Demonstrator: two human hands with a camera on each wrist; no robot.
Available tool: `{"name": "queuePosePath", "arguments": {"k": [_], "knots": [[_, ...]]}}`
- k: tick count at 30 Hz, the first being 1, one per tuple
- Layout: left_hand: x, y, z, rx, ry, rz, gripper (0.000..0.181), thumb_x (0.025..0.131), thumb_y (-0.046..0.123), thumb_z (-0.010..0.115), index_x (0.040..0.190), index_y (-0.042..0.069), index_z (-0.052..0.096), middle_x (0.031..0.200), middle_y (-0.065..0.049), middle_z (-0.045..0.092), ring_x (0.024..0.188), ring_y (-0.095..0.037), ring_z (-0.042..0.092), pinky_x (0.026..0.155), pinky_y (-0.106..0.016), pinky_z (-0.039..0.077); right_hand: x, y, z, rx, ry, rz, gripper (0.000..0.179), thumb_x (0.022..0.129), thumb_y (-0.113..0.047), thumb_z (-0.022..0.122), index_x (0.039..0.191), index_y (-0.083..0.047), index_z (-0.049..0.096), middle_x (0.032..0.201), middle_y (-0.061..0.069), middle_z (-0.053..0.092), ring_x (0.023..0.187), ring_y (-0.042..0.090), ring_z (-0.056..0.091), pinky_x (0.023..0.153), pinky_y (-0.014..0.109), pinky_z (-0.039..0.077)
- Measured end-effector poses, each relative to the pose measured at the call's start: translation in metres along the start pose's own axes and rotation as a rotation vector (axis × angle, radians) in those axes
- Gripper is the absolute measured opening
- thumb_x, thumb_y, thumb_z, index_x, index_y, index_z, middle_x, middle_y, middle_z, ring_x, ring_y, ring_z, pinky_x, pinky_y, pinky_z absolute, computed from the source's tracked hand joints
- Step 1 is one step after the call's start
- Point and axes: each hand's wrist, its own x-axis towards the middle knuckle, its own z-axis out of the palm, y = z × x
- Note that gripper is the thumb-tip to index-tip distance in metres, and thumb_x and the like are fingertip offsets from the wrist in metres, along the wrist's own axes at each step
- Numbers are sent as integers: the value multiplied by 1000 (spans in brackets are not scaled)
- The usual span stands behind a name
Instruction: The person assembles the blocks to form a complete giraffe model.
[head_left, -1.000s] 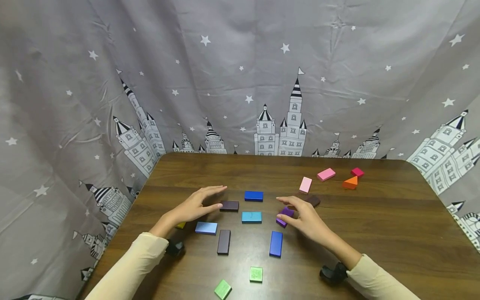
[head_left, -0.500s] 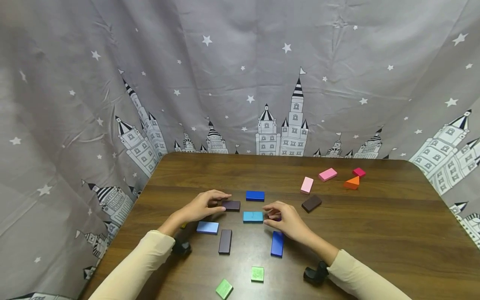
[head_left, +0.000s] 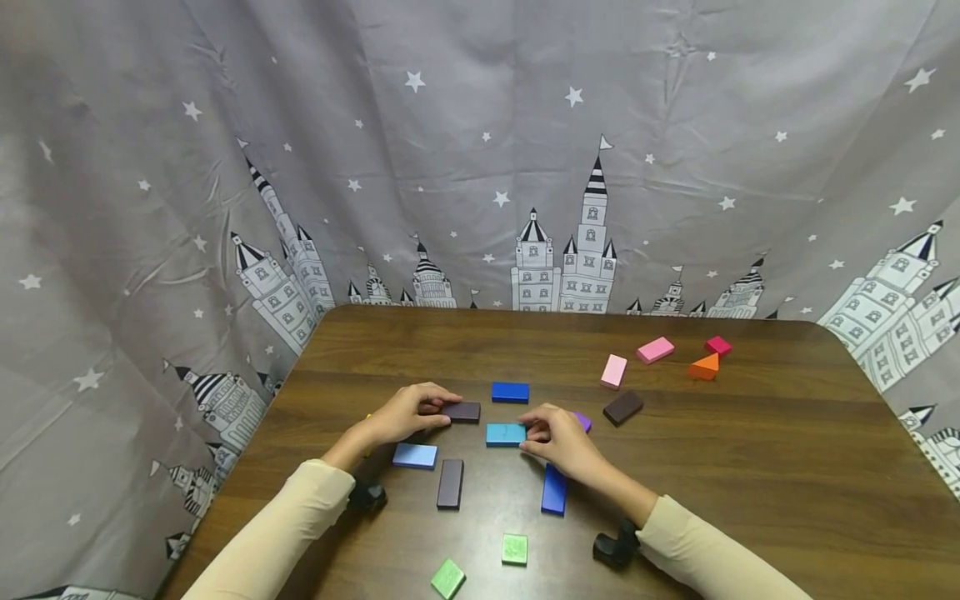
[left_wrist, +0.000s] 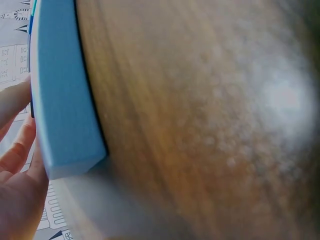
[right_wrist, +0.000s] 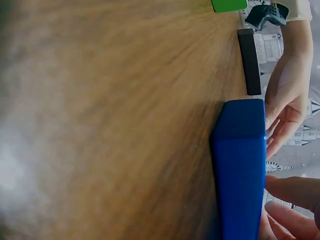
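R hand (head_left: 558,440) @ teal blk (head_left: 503,434) (now)

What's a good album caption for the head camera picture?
Left grip on a dark block, right grip on a turquoise block, other colourful blocks scattered over a wooden table.

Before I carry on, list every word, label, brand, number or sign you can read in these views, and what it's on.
None: no readable text in any view.
Curtain: printed castles and stars, no letters seen.
Teal block: a faint mark, too small to read.
Other blocks: no lettering seen.
Wrist cameras: too dark and small to tell.
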Motion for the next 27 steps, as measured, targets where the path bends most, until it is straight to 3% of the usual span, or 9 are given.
{"name": "queuePosePath", "arguments": {"k": [6,18,27], "knots": [[0,-1,1,-35,14,0,34,90,-1,71,123,-9,65,122,-25,63,112,-43,59,93,-52,50,3,1,4,-31,13,-8,31,77,10,80,106,13,69,93,16,64,79,21,66,69,25,56],[-1,-1,1,-26,3,-6,34,92,3,71,124,-6,66,122,-21,64,113,-38,60,95,-47,50,7,4,5,-89,6,-17,27,74,12,81,98,10,70,91,14,64,76,18,64,66,23,54],[1,-3,1,-23,1,-4,34,91,4,72,123,-6,67,121,-20,64,113,-37,61,95,-45,50,10,2,-1,-62,22,-11,25,74,11,81,96,10,70,89,13,62,74,19,64,64,21,52]]}}
